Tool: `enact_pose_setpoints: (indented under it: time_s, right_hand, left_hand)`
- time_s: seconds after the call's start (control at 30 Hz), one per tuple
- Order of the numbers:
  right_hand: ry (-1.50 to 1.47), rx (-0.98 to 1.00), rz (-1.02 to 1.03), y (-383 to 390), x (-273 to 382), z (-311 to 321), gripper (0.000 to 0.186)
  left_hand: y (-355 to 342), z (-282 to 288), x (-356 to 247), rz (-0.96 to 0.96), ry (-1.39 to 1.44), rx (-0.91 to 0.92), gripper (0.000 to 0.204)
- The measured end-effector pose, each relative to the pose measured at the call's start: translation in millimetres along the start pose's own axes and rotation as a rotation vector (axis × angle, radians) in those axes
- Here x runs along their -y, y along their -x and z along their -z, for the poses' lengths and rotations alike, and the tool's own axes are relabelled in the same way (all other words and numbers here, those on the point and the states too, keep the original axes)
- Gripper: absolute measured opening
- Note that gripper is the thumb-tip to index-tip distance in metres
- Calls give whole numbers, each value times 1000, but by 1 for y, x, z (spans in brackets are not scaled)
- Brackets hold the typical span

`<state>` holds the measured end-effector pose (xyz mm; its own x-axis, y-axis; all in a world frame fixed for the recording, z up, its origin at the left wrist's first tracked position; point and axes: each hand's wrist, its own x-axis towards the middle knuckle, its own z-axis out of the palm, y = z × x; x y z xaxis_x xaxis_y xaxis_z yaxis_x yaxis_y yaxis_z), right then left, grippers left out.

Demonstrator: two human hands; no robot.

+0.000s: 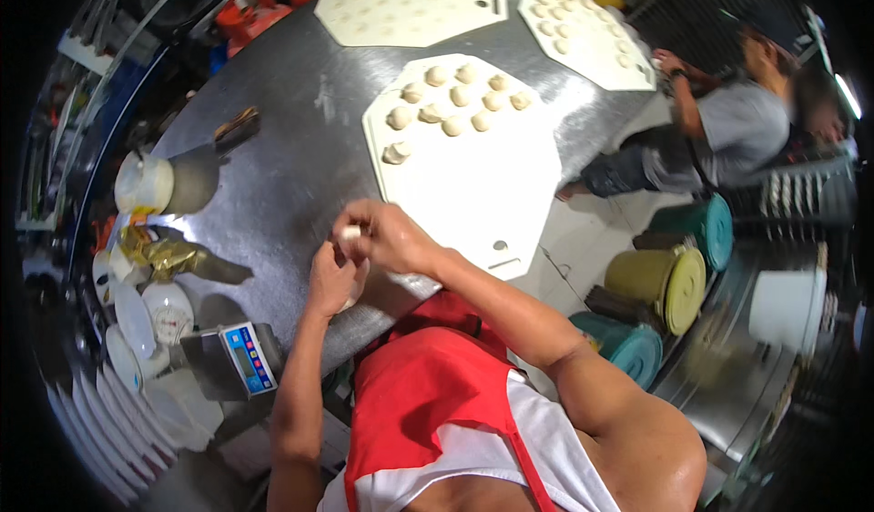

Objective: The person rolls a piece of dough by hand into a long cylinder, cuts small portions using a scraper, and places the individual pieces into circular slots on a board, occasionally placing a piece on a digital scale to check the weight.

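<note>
Over the near edge of the steel table, my two hands meet, partly overlapping. My right hand [393, 239] is closed, with a small pale piece of dough [351, 232] pinched in its fingers. Beneath it my left hand [333, 280] is curled closed; a pale bit that looks like dough shows at its lower side, the rest hidden by the fingers. Just beyond my right hand lies a white cutting board [473, 193] with several rounded dough balls [460, 96] on its far half. One rougher dough lump [397, 152] sits near the board's left edge.
Two more white boards [401, 7] [583, 52] lie farther back, the right one bearing dough balls. A digital scale [246, 359], a dial scale [169, 314] and a white tub [144, 184] stand left. A co-worker [728, 121] and lidded bins [683, 289] are at right.
</note>
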<state>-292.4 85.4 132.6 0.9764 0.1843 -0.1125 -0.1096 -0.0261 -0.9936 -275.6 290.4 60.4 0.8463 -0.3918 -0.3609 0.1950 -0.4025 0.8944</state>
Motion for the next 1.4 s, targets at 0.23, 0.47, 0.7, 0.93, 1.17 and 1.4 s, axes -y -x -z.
enact_pose_setpoints:
  time_s: [0.23,0.47,0.7,0.93,1.17,1.4]
  right_hand:
    - [462,-347,-266,36,-14,-12,67]
    - [511,-505,-165,30,23,-5,29]
    - [571,-554,64,19,-66,97,26]
    - [879,-556,-165,-23,-84,129,29]
    - [165,-256,-13,22,-20,25,25]
    - [371,-477,-167,45,-2,19,55]
  left_hand:
    - [6,-15,-48,-379,-485,254,27]
    - [-50,-54,-23,-335,-666,159,32]
    - [-65,-49,-55,140,-377,347,55]
    - [-36,-37,-36,-110,-320,165,59]
    - [-24,-23,-35,-119,-350,162,32]
    - [-11,-39,-84,-362,-490,335,30]
